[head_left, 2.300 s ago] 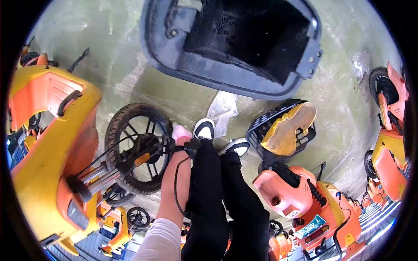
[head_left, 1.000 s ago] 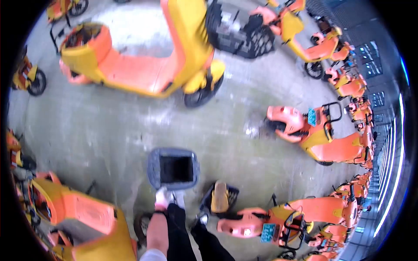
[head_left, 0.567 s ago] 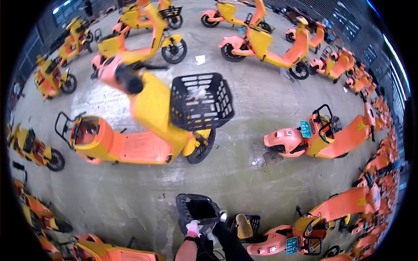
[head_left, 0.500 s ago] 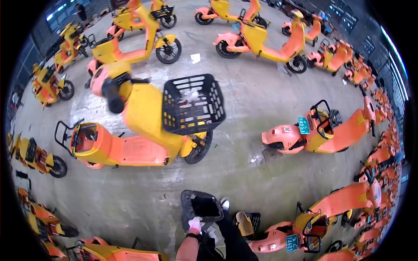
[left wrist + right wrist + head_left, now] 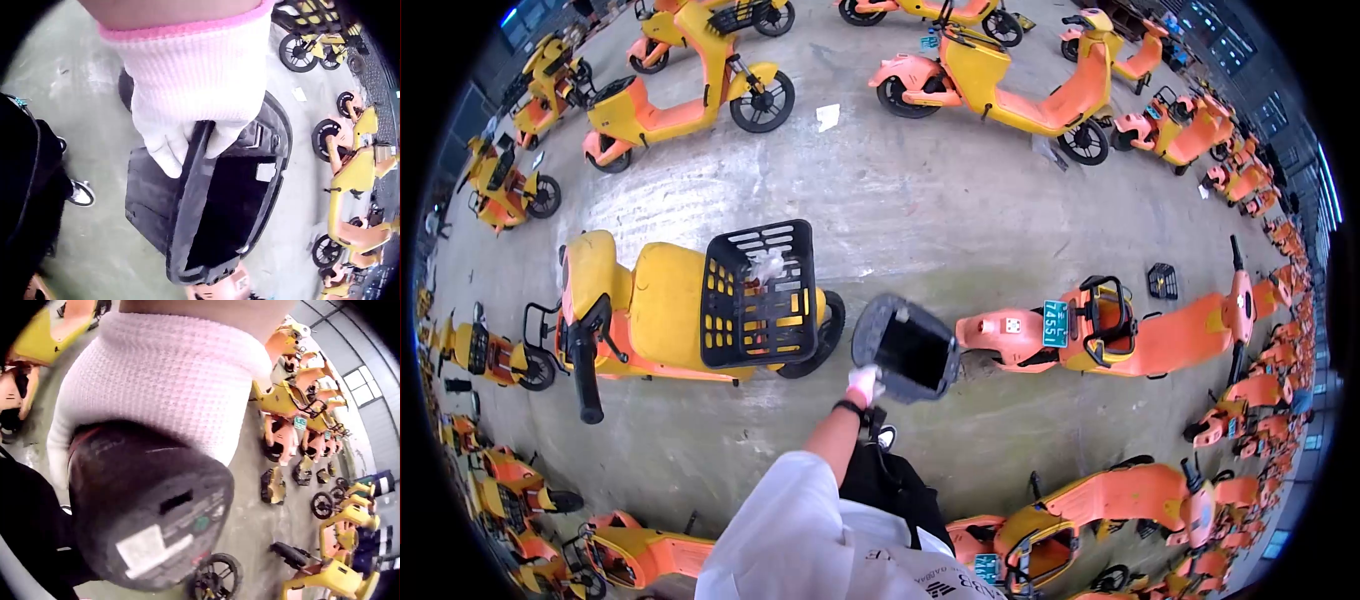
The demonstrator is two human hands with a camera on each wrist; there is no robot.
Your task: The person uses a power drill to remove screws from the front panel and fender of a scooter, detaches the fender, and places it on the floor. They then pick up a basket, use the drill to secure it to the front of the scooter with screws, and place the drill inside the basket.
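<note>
My left hand [image 5: 865, 382], in a white knit glove with a pink cuff, grips the rim of a black plastic bin [image 5: 875, 320] held out in front of me. In the left wrist view, fingers and thumb of the left hand [image 5: 194, 75] straddle one wall of the bin [image 5: 195, 194], and its hollow dark inside faces up. My right hand [image 5: 169, 381], gloved too, shows only in the right wrist view. It holds a black rounded case [image 5: 150, 506] with white labels and a slot; its fingertips are mostly hidden behind the case.
To the left stands a yellow and orange scooter with a black basket [image 5: 758, 295]. Just right of the bin is another scooter [image 5: 1010, 340] with a green plate. Rows of scooters line the hall. Black crates with yellow pieces [image 5: 273, 484] sit on the floor.
The view has lifted from the floor to the hall. The bin, earlier large and close to the camera with the left hand apart below it, is now in that hand and held forward.
</note>
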